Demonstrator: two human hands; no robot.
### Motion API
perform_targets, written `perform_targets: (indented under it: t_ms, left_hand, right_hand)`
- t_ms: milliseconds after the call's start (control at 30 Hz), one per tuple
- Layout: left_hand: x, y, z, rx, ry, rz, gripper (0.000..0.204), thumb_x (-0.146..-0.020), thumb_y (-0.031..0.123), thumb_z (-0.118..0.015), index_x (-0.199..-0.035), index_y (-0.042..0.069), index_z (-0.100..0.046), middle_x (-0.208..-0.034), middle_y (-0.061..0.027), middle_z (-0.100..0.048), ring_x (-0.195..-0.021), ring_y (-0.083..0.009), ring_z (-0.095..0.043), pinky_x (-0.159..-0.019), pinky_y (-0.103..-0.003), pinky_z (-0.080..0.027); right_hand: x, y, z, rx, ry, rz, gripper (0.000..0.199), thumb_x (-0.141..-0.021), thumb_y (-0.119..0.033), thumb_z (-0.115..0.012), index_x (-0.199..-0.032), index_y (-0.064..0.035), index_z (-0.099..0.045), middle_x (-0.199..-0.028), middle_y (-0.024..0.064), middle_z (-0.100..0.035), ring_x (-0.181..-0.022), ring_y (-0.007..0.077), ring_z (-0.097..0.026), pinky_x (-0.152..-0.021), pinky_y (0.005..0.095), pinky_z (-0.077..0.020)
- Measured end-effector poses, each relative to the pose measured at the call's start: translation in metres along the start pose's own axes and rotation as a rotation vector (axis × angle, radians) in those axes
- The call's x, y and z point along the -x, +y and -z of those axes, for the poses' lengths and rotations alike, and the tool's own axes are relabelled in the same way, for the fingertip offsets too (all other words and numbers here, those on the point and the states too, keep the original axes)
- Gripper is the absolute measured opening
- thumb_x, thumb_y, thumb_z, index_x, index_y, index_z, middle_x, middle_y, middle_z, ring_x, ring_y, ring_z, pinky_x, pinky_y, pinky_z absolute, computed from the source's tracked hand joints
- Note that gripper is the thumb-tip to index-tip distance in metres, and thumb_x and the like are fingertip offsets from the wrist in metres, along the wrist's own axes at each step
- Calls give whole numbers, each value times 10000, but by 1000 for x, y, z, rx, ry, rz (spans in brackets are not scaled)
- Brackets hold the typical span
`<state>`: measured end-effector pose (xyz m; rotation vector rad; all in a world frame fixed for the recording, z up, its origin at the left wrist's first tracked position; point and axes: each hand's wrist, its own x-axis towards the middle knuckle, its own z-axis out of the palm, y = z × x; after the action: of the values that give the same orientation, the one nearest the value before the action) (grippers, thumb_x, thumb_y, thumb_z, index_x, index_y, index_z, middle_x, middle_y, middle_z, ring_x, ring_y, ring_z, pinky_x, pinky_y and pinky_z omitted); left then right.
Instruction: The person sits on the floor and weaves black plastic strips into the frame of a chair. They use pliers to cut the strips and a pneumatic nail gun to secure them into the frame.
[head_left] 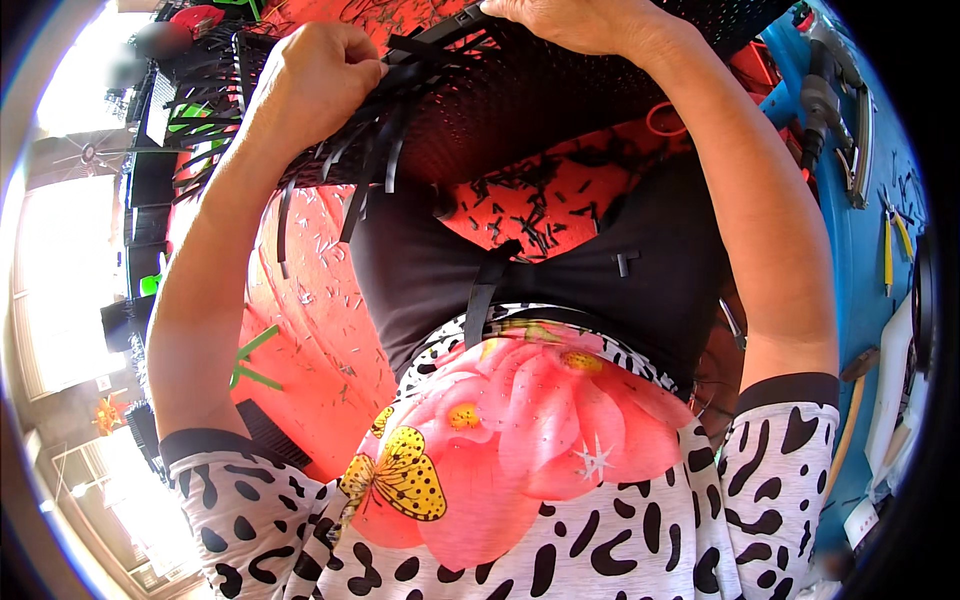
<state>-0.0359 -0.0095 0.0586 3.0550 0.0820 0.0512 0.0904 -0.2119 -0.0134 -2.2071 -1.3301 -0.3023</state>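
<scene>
A large black woven basket (590, 100) lies tilted across my lap at the top of the view, its wall full of small holes. Many loose black plastic strips (395, 150) stick out and hang from its left side. My left hand (315, 80) is closed, thumb and fingers pinching a black strip beside the rim. At the upper edge, my right hand (585, 22) grips the flat black rim band (440, 38); its fingertips are partly cut off by the frame.
Black strip scraps (530, 215) litter the red floor (320, 300) between and beside my legs. Green strips (260, 360) lie at the left. On the right, a blue surface (870, 300) bears yellow-handled pliers (888, 250) and a wooden-handled tool (845, 420).
</scene>
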Motion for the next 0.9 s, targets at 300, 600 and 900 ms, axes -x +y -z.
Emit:
perform_targets:
  t_ms: [300,600,900]
  left_hand:
    - [0,-9,-11,129,-35,24,363,-898,293,-599,-737,-31,-619,-550,-158,-456,-518,-247,-467,-590,-385,-444]
    - [-4,-4,-12,271,-232,155,239,-863,153,-653,-974,-52,-703,-747,12,-656,-672,-57,-573,-650,-242,-464]
    - [0,-5,-11,-420,169,-251,223,-758,115,-706,-939,-11,-678,-914,-103,-671,-788,-214,-640,-700,-334,-505]
  right_hand:
    - [2,0,-2,28,26,-14,283,-879,-295,-541,-834,-46,-670,-818,196,-683,-825,377,-670,-763,477,-525]
    - [5,-2,0,44,10,-42,297,-880,-304,-539,-841,-43,-675,-832,198,-689,-828,374,-675,-773,472,-530]
    - [5,-5,-1,64,-37,-67,318,-883,-328,-545,-874,-46,-693,-879,190,-694,-887,357,-673,-823,469,-520]
